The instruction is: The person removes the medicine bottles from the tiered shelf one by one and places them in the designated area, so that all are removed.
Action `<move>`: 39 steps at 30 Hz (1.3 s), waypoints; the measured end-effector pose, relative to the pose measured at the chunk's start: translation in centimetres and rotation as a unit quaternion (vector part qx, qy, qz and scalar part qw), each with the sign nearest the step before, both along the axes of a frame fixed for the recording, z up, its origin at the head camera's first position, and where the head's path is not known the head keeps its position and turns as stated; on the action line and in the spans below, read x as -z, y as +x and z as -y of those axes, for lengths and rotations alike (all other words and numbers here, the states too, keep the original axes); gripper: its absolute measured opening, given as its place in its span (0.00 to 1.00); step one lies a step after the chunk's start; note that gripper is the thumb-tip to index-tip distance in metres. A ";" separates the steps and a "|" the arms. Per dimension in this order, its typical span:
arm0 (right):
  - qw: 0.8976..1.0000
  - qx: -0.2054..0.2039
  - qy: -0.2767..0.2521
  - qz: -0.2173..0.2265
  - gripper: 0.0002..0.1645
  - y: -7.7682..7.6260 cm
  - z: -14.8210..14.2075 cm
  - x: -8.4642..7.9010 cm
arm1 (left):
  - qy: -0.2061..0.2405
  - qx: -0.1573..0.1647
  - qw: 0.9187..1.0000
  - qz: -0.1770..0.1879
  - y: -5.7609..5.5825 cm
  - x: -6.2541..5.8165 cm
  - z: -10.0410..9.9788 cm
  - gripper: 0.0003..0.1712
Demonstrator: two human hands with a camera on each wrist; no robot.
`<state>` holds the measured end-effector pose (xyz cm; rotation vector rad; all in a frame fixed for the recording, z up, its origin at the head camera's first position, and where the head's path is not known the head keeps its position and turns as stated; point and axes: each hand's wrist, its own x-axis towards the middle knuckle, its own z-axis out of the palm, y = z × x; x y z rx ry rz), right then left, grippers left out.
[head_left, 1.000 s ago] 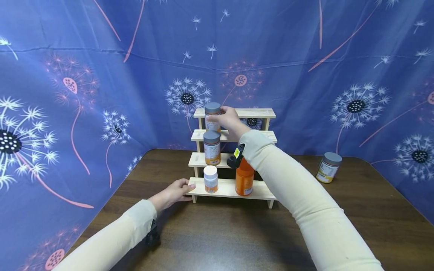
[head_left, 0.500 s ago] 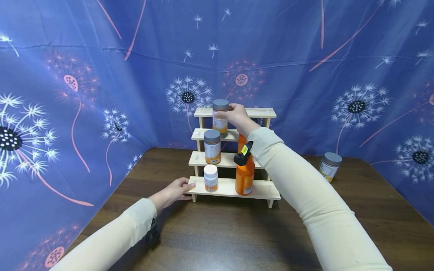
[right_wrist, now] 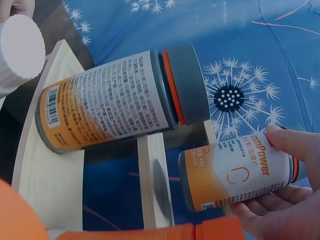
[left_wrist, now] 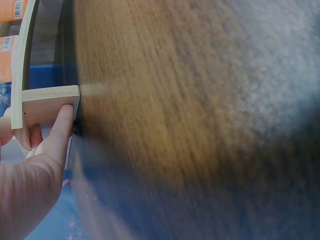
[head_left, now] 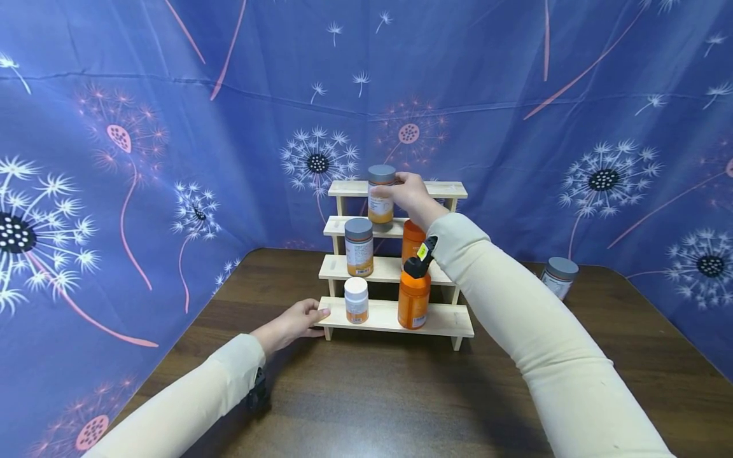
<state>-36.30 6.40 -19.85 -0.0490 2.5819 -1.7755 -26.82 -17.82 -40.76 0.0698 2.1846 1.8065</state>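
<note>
My right hand [head_left: 413, 196] grips a grey-lidded vitamin C bottle [head_left: 380, 207] by its upper part, thumb on one side and fingers on the other. The bottle is upright, close over the third step of a wooden tiered shelf [head_left: 449, 318]; its shadow falls on that step in the right wrist view. A matching grey-lidded bottle [right_wrist: 112, 100] stands on the second step, left side. On the lowest step are a small white-capped bottle [head_left: 356, 302] and an orange bottle [head_left: 413, 302]. My left hand [head_left: 291, 326] holds the left end of the lowest step, a finger on the leg [left_wrist: 52, 102].
Another orange bottle [head_left: 412, 238] stands behind the front one, partly hidden by my right wrist. A further grey-lidded bottle [head_left: 558, 277] is on the brown table [head_left: 355, 394] at right, partly covered by my sleeve. A blue dandelion-print cloth [head_left: 487, 114] hangs close behind the shelf.
My right hand has carried the grey-lidded bottle rightward along the upper part of the shelf, away from the left end. My left hand keeps its place on the lowest step.
</note>
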 end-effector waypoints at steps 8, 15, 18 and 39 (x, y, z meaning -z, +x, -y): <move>1.000 0.003 -0.002 -0.010 0.42 0.1 -1.3 0.6 | -0.006 -0.002 1.000 0.002 0.0 0.0 0.0 0.13; 1.000 0.016 -0.008 -0.016 0.41 -0.1 -2.6 0.7 | -0.007 -0.004 1.000 0.001 0.1 0.0 0.0 0.13; 1.000 0.015 -0.014 -0.019 0.40 -0.1 -3.1 0.7 | -0.010 -0.004 1.000 0.001 0.2 0.0 -0.1 0.13; 0.999 0.025 -0.011 -0.023 0.38 -0.4 -6.1 1.0 | -0.034 0.006 0.999 0.002 0.0 -0.1 0.1 0.16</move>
